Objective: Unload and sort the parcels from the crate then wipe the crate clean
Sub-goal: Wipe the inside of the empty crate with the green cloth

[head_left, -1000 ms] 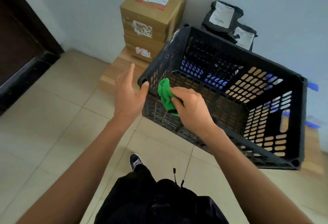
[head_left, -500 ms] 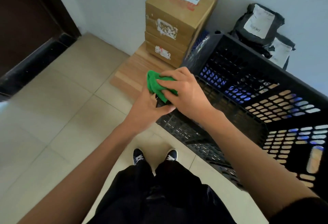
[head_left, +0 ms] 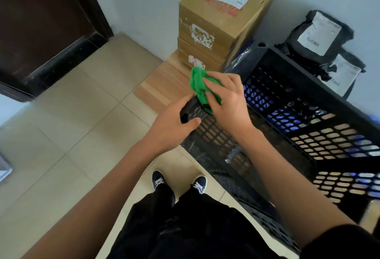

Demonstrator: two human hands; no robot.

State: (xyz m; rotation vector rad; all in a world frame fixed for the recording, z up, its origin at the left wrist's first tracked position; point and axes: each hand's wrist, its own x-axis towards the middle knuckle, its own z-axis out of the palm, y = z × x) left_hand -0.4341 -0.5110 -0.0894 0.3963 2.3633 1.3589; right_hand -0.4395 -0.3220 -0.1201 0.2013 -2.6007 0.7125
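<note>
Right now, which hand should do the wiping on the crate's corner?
The right hand, probably. It already grips the green cloth and presses it against the black crate at its near corner. The left hand grips that same corner, steadying it, so it isn't free.

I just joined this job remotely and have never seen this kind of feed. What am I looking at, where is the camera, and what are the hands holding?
There is no machine here: a person works with bare hands, and the single camera sits on their head, looking down past their arms to their shoes. The left hand grips a corner of the black plastic crate, thumb on the outer wall. The right hand curls its fingers round a green cloth and presses it on the crate's rim at that corner. No parcels show inside the crate. Stacked cardboard boxes stand on a wooden board by the wall, and black mailer bags lie behind the crate.
</note>
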